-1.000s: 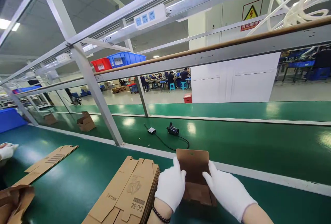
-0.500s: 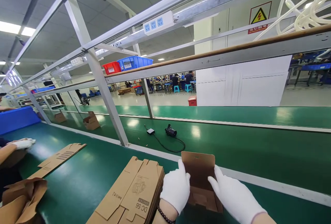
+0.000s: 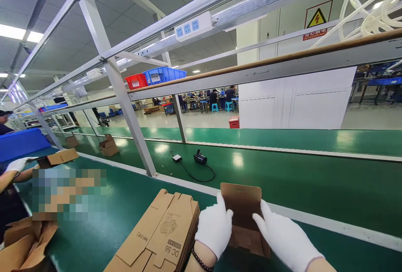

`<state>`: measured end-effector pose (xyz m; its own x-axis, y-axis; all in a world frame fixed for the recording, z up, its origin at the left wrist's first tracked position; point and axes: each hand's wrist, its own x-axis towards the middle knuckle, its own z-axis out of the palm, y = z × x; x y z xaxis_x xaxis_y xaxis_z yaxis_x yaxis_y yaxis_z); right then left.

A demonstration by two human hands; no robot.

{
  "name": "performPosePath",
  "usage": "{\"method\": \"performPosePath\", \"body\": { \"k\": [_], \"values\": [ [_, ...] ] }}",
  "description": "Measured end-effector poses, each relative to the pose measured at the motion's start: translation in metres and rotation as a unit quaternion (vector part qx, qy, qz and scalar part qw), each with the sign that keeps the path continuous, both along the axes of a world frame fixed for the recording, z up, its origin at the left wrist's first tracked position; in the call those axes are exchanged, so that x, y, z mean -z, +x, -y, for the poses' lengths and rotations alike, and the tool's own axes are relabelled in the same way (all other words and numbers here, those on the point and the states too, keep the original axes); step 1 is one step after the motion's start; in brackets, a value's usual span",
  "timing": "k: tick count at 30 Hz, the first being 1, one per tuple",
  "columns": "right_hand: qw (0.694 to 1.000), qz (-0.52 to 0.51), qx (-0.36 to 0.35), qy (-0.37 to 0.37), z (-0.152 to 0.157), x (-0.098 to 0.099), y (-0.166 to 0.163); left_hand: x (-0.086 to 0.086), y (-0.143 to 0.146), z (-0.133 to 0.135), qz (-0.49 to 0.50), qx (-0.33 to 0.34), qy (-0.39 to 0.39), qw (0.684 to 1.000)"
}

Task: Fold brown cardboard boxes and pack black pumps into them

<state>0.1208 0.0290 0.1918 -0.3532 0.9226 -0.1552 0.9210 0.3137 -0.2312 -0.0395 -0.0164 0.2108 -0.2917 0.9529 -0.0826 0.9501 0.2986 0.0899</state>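
A brown cardboard box stands in front of me with its back flap upright and its inside facing me. My left hand, in a white glove, grips its left side, with thumb and fingers at the edge. On the opposite side my right hand, gloved as well, holds the right edge between thumb and fingers. Just left of my left hand lies a stack of flattened cardboard boxes printed "DC 56". The box's underside and my fingertips behind its walls are hidden.
Beyond the metal rail, a green conveyor belt carries a black cylindrical device with a cable and folded boxes. A co-worker's gloved hand is at the left, near a blue bin. A metal post rises from the rail.
The black device and the boxes on the belt have shifted left. The co-worker's hand has moved up, with a cardboard box now beside it. My hands and box have hardly moved.
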Motion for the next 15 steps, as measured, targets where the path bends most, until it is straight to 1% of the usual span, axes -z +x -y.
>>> {"method": "performPosePath", "body": {
  "k": [15],
  "values": [
    [1.000,0.004,-0.003,-0.013,0.0017,-0.0088,-0.0021,-0.0034,0.0013,0.0006,0.009,-0.006,0.009,1.000]
  ]
}}
